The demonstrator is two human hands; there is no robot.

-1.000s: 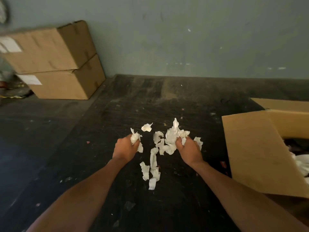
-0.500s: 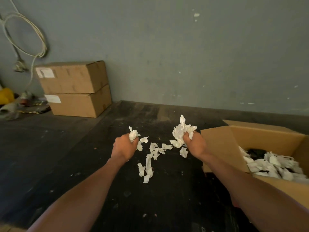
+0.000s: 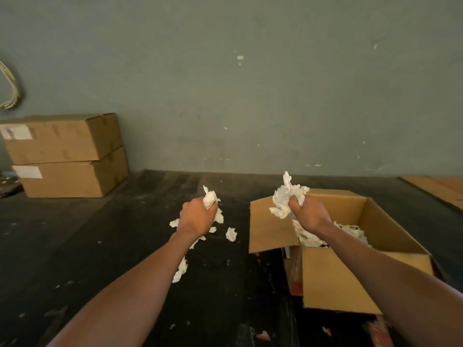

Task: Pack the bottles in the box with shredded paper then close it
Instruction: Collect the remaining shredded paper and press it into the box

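- Your left hand (image 3: 196, 217) grips a wad of white paper (image 3: 210, 197), crumpled and matt, with torn, ragged edges.
- Your right hand (image 3: 309, 214) holds a bigger wad of paper (image 3: 286, 195), just as creased and dull.
- You see loose paper scraps (image 3: 231, 234) on the floor (image 3: 100, 246), which looks dark, rough and scuffed, flecked with pale specks and faintly shiny in streaks.
- The open box (image 3: 335, 279) is plain brown cardboard, matt and smooth on its flaps, with more shredded paper (image 3: 350, 229) inside.
- The two stacked cartons (image 3: 65, 156) are the same dull cardboard, each with a white paper label.
- The wall (image 3: 250, 96) is matt painted plaster, chipped in small pale spots.
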